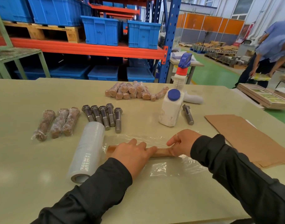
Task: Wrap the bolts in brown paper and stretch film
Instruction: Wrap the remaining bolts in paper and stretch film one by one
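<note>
We are pressing our left hand (133, 152), fingers straight and together, on a paper-wrapped bolt (161, 152) lying across the stretch film sheet (167, 168) near table (41, 175) centre; our right hand (181, 142) is pinching film at its 3 o'clock end. The film roll (86, 151) is lying at 9 o'clock. Bare bolts (104, 115) are waiting at 11, the white bottle (170, 109) at 1.

Pale green bench (41, 167) is carrying: film roll (87, 151) near the front-left, film sheet (162, 165) spreading beside it, five bare bolts (104, 115) mid-bench, three film-wrapped bolts (57, 122) lying left, paper-wrapped pile (135, 92) sitting toward the far edge, white bottle (170, 109), one loose bolt (188, 114), brown paper (245, 136) lying at the right edge.
</note>
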